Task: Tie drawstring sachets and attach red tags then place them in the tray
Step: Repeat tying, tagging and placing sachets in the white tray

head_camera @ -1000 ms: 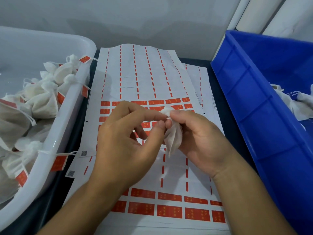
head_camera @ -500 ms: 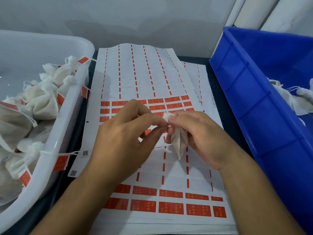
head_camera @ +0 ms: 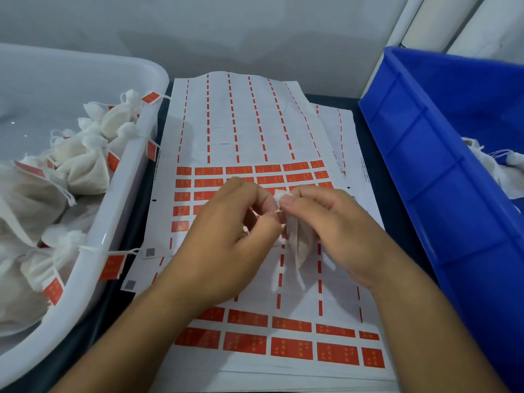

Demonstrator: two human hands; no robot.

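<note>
- Sachet (head_camera: 300,242) hangs neck-up betw both hands over sticker sheets (head_camera: 255,131), long axis near-vertical, tail toward near edge.
- Right hand (head_camera: 337,222) fingers pinch neck; left hand (head_camera: 226,236) fingers pinch at string, just left of neck. Both equally near.
- Vs 0.5 s ago: hands closer together, sachet barely shifted.
- White tray (head_camera: 119,211) far left.

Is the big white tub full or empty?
Partly full. The white tub holds a heap of tied sachets with red tags, piled along its right side.

White sachet (head_camera: 300,239), red-rectangled white tag sheets (head_camera: 249,131), blue bin (head_camera: 442,171), white tray (head_camera: 119,194)
</note>
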